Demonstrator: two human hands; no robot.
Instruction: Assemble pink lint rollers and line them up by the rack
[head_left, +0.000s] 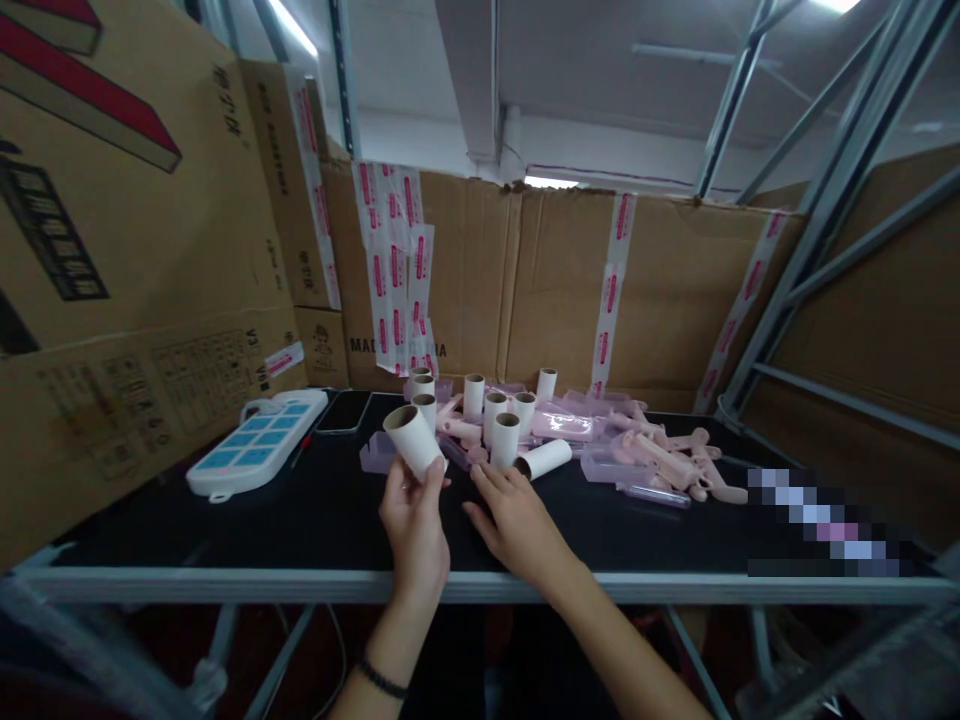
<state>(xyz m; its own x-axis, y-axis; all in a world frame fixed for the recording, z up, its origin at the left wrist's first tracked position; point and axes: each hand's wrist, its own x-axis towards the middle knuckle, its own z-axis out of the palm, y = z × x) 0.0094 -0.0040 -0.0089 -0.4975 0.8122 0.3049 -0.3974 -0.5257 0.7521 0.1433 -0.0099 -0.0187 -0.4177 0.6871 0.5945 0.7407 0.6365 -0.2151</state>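
Head view, the only one. Left hand (416,515) is grasping a white cardboard tube (421,448), thumb on the near side, fingers curling around the lower end. Tube is tilting, its open brown mouth pointing up and to the left; it is hanging above the front of the bench, near the middle. A dark bracelet (382,680) is circling the left wrist.

Right hand (517,520) is hovering or resting just beside it, palm down. Its fingers are stretching forward, loosely together, thumb standing apart; no grip showing. The tips are ending close to the foot of an upright tube (505,442); whether they are touching it, I cannot tell. Another tube (546,458) is lying on its side just beyond the knuckles, open end facing the hand.

More white tubes are standing upright behind, one (547,384) farthest back, near the cardboard wall (555,290). Pink plastic parts (667,460) are heaping up to the right, mixing with lilac trays; one lilac tray (616,464) is sitting at the front of the heap, another (377,454) is lying behind the left hand's tube.

Farther left on the black bench top (330,530), a white case (259,442) with blue panels is lying near a dark phone (345,411).
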